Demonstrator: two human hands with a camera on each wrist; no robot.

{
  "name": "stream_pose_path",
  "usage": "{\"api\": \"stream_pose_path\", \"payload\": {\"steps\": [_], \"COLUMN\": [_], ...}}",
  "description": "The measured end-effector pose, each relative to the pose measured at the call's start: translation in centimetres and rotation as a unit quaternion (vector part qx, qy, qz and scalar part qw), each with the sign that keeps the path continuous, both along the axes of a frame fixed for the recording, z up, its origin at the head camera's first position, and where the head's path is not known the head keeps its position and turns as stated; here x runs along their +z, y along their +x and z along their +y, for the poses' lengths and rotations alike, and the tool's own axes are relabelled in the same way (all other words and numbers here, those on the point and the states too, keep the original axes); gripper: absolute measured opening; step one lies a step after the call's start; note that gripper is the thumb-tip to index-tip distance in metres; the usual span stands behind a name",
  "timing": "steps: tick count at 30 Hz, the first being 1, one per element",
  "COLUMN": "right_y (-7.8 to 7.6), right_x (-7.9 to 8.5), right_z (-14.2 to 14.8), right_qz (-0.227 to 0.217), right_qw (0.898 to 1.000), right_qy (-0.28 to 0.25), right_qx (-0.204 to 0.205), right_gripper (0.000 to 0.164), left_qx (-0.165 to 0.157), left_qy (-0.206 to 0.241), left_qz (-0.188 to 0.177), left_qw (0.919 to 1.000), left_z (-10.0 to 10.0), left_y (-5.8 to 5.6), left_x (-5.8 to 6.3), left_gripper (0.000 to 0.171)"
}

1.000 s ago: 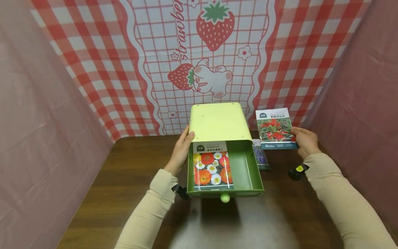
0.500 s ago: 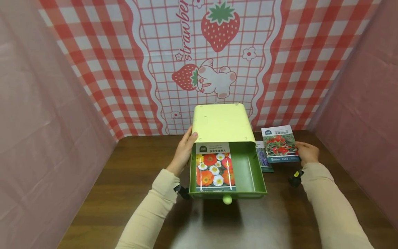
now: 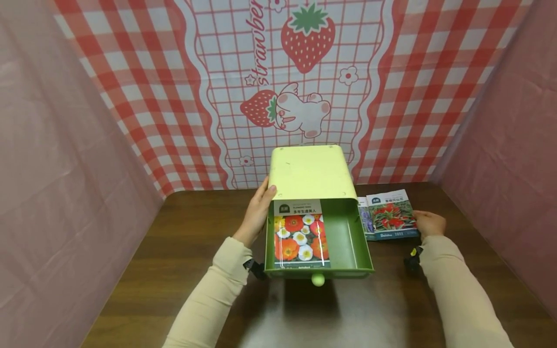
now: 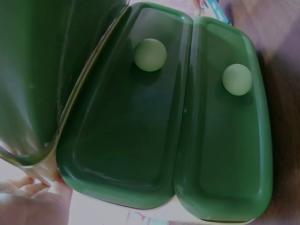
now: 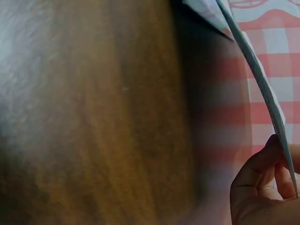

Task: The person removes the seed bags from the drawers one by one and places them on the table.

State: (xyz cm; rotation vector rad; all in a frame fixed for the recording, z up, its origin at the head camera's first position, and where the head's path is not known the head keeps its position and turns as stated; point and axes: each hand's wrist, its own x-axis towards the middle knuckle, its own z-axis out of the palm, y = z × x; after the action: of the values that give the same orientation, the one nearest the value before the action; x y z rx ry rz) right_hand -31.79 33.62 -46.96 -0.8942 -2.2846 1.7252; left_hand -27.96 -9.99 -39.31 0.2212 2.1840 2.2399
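Note:
My right hand (image 3: 430,224) pinches the right edge of a seed packet with red flowers (image 3: 391,215). This packet is low over the table, its left edge beside or overlapping a purple-flower seed packet (image 3: 366,221), partly hidden behind the cabinet. The right wrist view shows the held packet (image 5: 262,79) edge-on, between thumb and fingers. My left hand (image 3: 254,215) lies against the left side of a light-green drawer cabinet (image 3: 311,174), thumb at its front top corner. Its top drawer (image 3: 344,246) is pulled out, with a poppy seed packet (image 3: 300,237) in its left half.
Below the pulled-out drawer, the left wrist view shows two closed drawers with round knobs, a nearer drawer front (image 4: 126,126) and a lower one (image 4: 225,150). A checked strawberry cloth (image 3: 174,96) hangs behind the wooden table (image 3: 196,227). Pink curtains (image 3: 500,159) flank both sides.
The right hand has lowered the red-flower packet toward the table, next to the purple-flower packet. The left hand has stayed at the cabinet's side.

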Motion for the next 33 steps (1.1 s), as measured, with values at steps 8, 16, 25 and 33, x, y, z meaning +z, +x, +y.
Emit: {"api": "stream_pose_path", "payload": {"steps": [8,16,25,33], "right_y": [0.5,0.88,0.94,0.63], "right_x": [-0.46,-0.83,-0.9,-1.09], "right_z": [-0.07,-0.15,-0.2,-0.35], "right_qz": [-0.002,-0.029,-0.065,-0.081], "right_qw": [0.996,0.987,0.963,0.946], "right_qy": [0.09,0.147,0.235,0.284], "right_qx": [0.015,0.059,0.117,0.136], "right_gripper": [0.041,0.05,0.056,0.056], "left_qx": [-0.003,-0.004,-0.004,-0.001], "left_qy": [0.01,0.005,-0.002,-0.003], "left_qz": [0.002,0.005,0.001,0.004], "left_qw": [0.9999,1.0,1.0,1.0], "left_z": [-0.07,-0.04,-0.1,-0.01], "left_y": [0.07,0.09,0.05,0.03], "left_x": [-0.01,-0.02,-0.09,-0.08], "left_gripper": [0.067,0.07,0.073,0.071]}}
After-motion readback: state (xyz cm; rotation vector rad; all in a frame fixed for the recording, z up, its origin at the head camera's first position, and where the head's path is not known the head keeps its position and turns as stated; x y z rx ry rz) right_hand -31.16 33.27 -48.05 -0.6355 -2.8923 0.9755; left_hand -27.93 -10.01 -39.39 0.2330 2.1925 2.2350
